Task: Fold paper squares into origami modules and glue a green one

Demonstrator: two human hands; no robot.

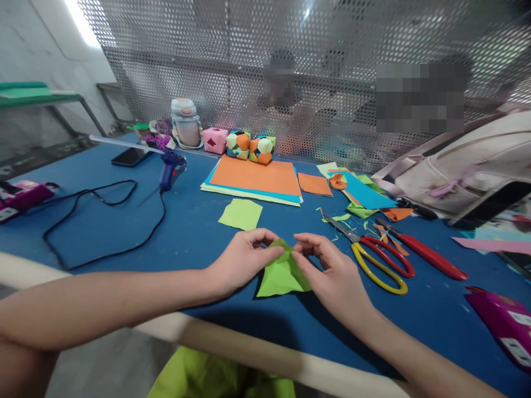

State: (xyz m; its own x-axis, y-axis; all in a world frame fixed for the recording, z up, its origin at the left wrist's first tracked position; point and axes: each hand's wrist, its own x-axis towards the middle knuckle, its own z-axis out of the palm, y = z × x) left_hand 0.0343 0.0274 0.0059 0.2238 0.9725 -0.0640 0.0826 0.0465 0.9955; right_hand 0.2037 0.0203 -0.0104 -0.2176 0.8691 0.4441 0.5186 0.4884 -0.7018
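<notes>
Between my two hands is a creased piece of green paper (282, 276), partly folded, just above the blue table's front part. My left hand (246, 258) pinches its upper left edge between thumb and fingers. On the other side, my right hand (329, 268) grips the upper right edge, its thumb against the paper and its fingers curled behind. A flat light-green paper square (240, 214) lies just beyond my left hand. Right of my right hand rest scissors (373, 257) with one red and one yellow handle.
Red-handled pliers (435, 257) and paper scraps (365, 193) lie at right. Behind are stacked coloured sheets (253, 176), folded paper balls (262, 149) and a bottle (186, 124). A blue glue gun (170, 168) with a looping black cord (124, 251) occupies the left. A purple power strip (501, 320) sits front right.
</notes>
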